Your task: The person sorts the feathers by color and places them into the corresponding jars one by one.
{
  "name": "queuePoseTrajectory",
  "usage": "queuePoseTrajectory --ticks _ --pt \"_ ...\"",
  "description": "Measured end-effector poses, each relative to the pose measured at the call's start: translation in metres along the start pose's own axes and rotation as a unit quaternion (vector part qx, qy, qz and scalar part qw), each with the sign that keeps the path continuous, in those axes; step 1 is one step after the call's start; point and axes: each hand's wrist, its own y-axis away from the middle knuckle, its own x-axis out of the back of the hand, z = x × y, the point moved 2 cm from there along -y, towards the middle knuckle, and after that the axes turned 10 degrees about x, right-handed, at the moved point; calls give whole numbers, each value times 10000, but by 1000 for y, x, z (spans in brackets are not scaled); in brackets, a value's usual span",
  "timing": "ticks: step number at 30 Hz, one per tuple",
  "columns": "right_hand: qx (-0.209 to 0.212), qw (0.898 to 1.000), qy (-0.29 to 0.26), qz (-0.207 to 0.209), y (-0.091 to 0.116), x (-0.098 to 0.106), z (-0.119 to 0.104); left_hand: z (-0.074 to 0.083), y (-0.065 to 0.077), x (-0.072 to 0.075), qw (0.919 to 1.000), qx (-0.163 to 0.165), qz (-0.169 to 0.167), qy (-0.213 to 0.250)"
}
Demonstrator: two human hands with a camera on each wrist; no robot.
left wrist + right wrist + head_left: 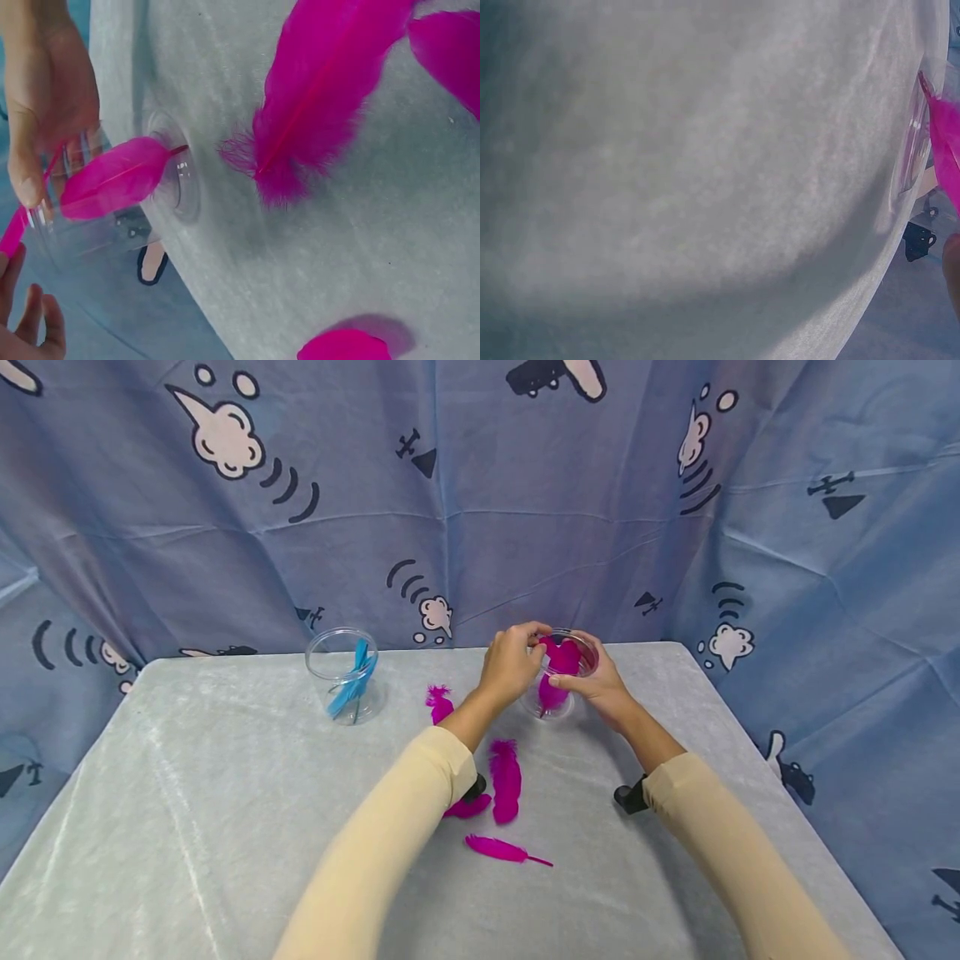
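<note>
A clear plastic jar (558,706) stands near the table's back edge with a bright pink feather (116,178) inside, quill down. My right hand (600,689) grips this jar round its upper part, thumb on the near side. At the rim, my left hand (513,664) pinches another pink feather (10,231), which reaches into the jar's mouth. More pink feathers lie on the table before the jar: an upright-lying one (506,782), a slim one (497,849), one partly under the left wrist (468,807) and one behind the left forearm (439,702).
To the left, a second clear jar (341,693) holds blue feathers (354,681). A pale grey cloth covers the table (225,827). A blue patterned curtain (487,485) hangs right behind the table's back edge.
</note>
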Motion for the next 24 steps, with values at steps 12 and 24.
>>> queuePoseTrajectory --ticks 12,24 --pt "60 9998 -196 2 0 -1 2 1 3 -8 9945 -269 -699 -732" --pt "118 9999 -122 -2 1 -1 0 -2 12 12 9830 -641 -1719 -70"
